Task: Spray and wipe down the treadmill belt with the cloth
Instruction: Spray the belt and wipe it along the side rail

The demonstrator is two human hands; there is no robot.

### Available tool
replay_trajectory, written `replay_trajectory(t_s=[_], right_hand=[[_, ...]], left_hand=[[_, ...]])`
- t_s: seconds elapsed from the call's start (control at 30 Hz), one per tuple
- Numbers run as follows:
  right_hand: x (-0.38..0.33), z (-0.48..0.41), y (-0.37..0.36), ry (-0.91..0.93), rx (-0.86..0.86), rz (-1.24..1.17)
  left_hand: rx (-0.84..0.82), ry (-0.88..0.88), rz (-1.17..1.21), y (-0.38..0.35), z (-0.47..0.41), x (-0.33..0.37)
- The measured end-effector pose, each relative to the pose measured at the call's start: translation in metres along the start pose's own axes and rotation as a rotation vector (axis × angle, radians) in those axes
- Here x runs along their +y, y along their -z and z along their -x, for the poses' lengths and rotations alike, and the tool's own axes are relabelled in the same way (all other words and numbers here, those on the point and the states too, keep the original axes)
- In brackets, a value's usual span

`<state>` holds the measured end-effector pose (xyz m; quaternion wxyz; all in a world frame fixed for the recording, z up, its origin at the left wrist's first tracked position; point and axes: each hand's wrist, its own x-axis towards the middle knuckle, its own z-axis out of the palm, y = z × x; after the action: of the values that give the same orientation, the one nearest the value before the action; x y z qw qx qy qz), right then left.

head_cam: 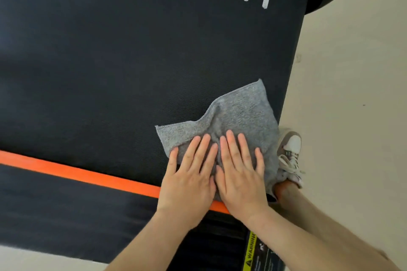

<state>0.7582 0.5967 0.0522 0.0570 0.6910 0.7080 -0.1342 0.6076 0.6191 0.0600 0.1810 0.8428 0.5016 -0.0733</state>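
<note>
My left hand (189, 176) and right hand (241, 178) lie side by side, fingers straight and slightly spread, pressing flat on the gray cloth (239, 114) in the lower middle of the frame. The cloth rests on the dark treadmill belt (110, 61) near its right edge, just above the orange strip (66, 170). My shoe (290, 149) shows just right of it.

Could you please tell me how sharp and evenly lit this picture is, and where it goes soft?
Head view: the light is soft and even, with no hard shadows or glare; the cloth and the left hand and right hand on it are sharp; the belt and orange strip smear toward the left edge; the word on the warning label is readable.
</note>
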Motion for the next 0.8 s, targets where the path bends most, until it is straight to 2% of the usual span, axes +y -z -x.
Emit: replay_trajectory(t_s=[0.1, 0.2, 0.23, 0.33, 0.43, 0.5, 0.57, 0.67, 0.8], right_hand=[[0.004, 0.001, 0.001, 0.062, -0.043, 0.024], [0.045, -0.016, 0.011, 0.297, -0.066, 0.075], [0.06, -0.024, 0.014, 0.326, -0.059, 0.086], [0.094, -0.053, 0.011, 0.128, 0.021, -0.021], [0.108, -0.083, 0.008, -0.119, 0.099, -0.297], [0.107, -0.104, 0.013, -0.218, 0.11, -0.418], [0.094, -0.109, 0.015, -0.264, 0.12, -0.434], [0.063, -0.081, 0.011, -0.155, 0.104, -0.218], [0.007, -0.032, 0.012, 0.14, -0.04, -0.073]], left_hand=[[0.001, 0.01, -0.006, 0.0, 0.005, 0.0], [-0.013, 0.051, 0.018, 0.0, -0.001, 0.009], [-0.018, 0.059, 0.034, 0.002, -0.005, 0.014], [-0.006, 0.009, 0.061, 0.005, -0.05, 0.038], [0.038, -0.081, 0.046, 0.02, -0.118, 0.054], [0.005, -0.154, -0.021, 0.027, -0.146, 0.046], [0.026, -0.194, -0.07, 0.031, -0.148, 0.031], [0.049, -0.141, -0.039, 0.028, -0.116, 0.015], [-0.004, -0.043, -0.05, 0.025, -0.032, -0.025]])
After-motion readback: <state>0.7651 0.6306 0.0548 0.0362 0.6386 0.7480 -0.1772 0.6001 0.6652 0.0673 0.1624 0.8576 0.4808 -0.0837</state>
